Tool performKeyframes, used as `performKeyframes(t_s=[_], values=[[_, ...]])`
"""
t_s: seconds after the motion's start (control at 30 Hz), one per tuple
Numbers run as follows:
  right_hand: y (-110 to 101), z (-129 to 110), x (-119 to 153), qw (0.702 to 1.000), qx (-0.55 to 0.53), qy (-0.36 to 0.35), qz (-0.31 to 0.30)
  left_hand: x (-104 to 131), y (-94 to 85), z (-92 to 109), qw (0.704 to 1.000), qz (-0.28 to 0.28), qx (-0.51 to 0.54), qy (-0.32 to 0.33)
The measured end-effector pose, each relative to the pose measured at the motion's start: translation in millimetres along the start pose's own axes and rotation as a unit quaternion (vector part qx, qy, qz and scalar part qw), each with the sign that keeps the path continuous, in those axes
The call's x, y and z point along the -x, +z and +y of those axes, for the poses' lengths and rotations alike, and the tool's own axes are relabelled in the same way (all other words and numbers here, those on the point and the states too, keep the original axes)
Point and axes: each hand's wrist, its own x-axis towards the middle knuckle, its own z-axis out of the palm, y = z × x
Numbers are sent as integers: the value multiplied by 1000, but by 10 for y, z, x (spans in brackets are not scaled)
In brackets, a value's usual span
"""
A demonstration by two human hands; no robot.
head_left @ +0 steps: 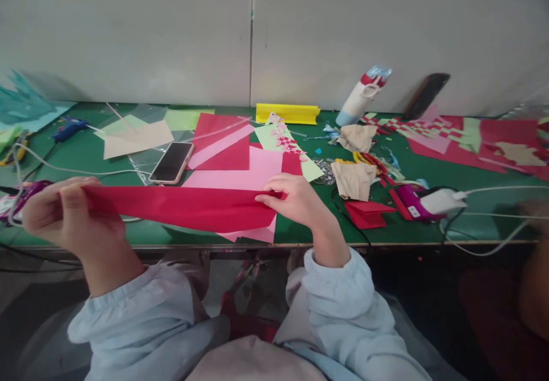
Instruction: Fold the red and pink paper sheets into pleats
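"Pale blue fabric sleeves with gathered cuffs (141, 312) are filling the foreground, just below our landmark, a long, bright red paper strip (184, 206). What is lying farther left?"

"Something like a blue plastic glue gun (71, 129) is resting beyond the strip's left end, probably parked clear of the paper."

"And the left hand (75, 215)?"

"It is grasping the strip's left end, thumb facing us, fingers curling behind."

"Why is a black-screened phone in a pale case (172, 162) lying just beyond the strip?"

"Perhaps for charging: a thin white cable (103, 173) is running up to it. Rightward, smooth pink paper sheets (261, 166) are lying partly beneath the strip, likely as flat stock within reach."

"What is the right hand (295, 198) doing?"

"Pinching the strip's right end between thumb and fingers. Both hands are holding it above the green tabletop (429, 166), seemingly to keep it stretched straight."

"Anything past that end?"

"Crumpled beige cloth (355, 181) is lying to its right; farther right, a purple power strip (412, 201) is holding a blocky white charger (441, 202), presumably for power nearby."
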Motion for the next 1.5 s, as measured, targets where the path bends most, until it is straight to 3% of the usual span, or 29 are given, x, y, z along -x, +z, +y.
performKeyframes(t_s=[0.1,0.4,0.57,0.67,0.87,1.0,1.2,1.5], values=[[9,-2,-6,1000,-21,8,9,8,22,-9,994,54,65,66],[108,-55,-62,993,-107,36,36,96,91,37,998,27,55,19],[-8,156,-25,990,-115,66,38,80,60,-28,993,29,113,25],[-111,271,17,990,-107,79,47,74,55,-41,995,25,96,31],[-227,337,60,985,-95,127,76,139,102,-3,995,23,96,9],[-270,409,82,982,-59,141,113,213,138,-29,995,3,89,-40],[-386,558,157,967,-39,171,186,259,144,-55,964,-134,68,-219],[-491,630,238,974,4,174,148,342,115,-7,917,-217,54,-331]])
